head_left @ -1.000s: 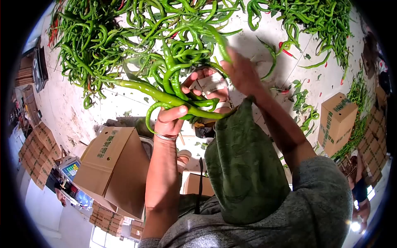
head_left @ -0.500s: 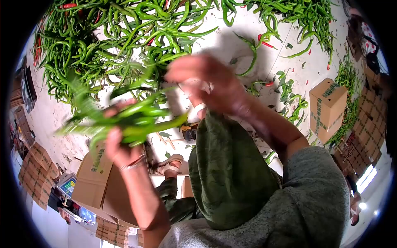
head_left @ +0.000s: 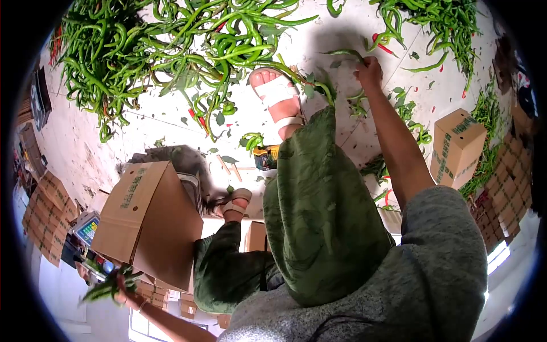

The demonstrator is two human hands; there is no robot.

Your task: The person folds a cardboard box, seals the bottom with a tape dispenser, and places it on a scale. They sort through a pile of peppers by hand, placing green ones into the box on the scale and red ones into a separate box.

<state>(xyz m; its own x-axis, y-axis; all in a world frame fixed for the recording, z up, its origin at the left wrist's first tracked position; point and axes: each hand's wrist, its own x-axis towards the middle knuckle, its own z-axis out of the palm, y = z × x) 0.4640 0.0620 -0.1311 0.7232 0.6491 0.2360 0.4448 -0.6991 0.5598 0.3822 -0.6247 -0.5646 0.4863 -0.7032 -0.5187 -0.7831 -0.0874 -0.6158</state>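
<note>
My left hand [head_left: 122, 292] is closed round a bunch of long green chili peppers [head_left: 102, 288], out at the lower left beside a large cardboard box [head_left: 171, 228]. Shadow covers part of that bunch. On the other side, my right hand [head_left: 369, 73] pinches the end of a single green chili pepper [head_left: 344, 52] just above the floor. Heaps of green peppers [head_left: 102, 62] spread over the floor at the upper left, with a few red ones among them. Another pepper pile [head_left: 441, 25] lies at the upper right.
A smaller cardboard box [head_left: 458, 148] stands at the right, near more peppers. Stacked cartons [head_left: 48, 214] and a scale with a keypad [head_left: 87, 229] are at the left. My sandalled foot [head_left: 276, 94] rests at the edge of the pepper heap. A yellow-black object [head_left: 266, 158] lies on the floor.
My left hand has swung down and left with its bunch of peppers, past the large box. My right hand has moved right and up and now holds one pepper.
</note>
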